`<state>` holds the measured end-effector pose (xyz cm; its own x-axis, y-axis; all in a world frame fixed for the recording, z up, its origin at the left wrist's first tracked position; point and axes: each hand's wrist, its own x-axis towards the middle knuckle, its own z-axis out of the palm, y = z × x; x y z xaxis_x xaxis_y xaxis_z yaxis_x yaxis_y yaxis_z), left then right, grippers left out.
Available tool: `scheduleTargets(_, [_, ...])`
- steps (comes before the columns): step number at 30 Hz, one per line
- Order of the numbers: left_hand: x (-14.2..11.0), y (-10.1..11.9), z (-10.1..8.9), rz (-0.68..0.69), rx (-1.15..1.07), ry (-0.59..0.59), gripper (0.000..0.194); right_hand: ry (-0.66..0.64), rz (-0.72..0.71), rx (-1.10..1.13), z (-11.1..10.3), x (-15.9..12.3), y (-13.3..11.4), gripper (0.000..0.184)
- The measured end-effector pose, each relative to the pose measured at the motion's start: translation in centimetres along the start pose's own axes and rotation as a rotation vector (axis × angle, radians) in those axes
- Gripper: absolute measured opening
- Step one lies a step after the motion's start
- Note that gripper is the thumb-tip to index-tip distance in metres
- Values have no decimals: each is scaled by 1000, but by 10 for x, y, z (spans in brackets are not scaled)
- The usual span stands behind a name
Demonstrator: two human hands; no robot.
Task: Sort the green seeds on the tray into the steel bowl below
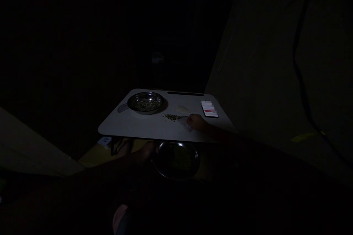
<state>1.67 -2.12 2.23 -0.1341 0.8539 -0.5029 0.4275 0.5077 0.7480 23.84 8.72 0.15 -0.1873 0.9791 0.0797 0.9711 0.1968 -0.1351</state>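
Note:
My right hand (196, 122) is closed on a clear plastic protractor (186, 125), its edge against a small heap of greenish seeds or pods (173, 117) on the white lap table (132, 126). Behind that heap lies a thin patch of pale grains (182, 109). Below the table's front edge, my left hand (147, 151) grips the left rim of a steel bowl (196, 167) with green bits in it. A second steel bowl (146, 111), holding similar greenish bits, stands at the table's back left. Deep shadow hides most of my left fingers.
A phone (209, 109) with a lit screen lies at the table's right. Another clear semicircular piece, like a protractor (122, 108), is beside the back bowl. A dark slot (185, 93) runs along the far edge. A wall (264, 80) with a hanging cable rises at right.

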Motion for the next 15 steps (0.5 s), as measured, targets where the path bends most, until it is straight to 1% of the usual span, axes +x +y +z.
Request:
scheduleTargets(3, [12, -7, 3, 13, -58, -101, 19, 6, -3, -1, 1, 1, 1, 28])
scheduleTargets(5, [17, -11, 5, 36, -93, -132, 21, 8, -4, 1, 2, 1, 1, 27])
scheduleTargets(9, [17, -10, 4, 14, -62, -120, 24, 22, -16, 26, 1, 0, 2, 27])
scheduleTargets(12, [13, -8, 2, 15, -59, -95, 25, 2, -60, 29, 0, 0, 2, 27])
scheduleTargets(15, [13, -9, 1, 25, -52, -95, 23, -13, -88, 15, -1, 0, 2, 26])
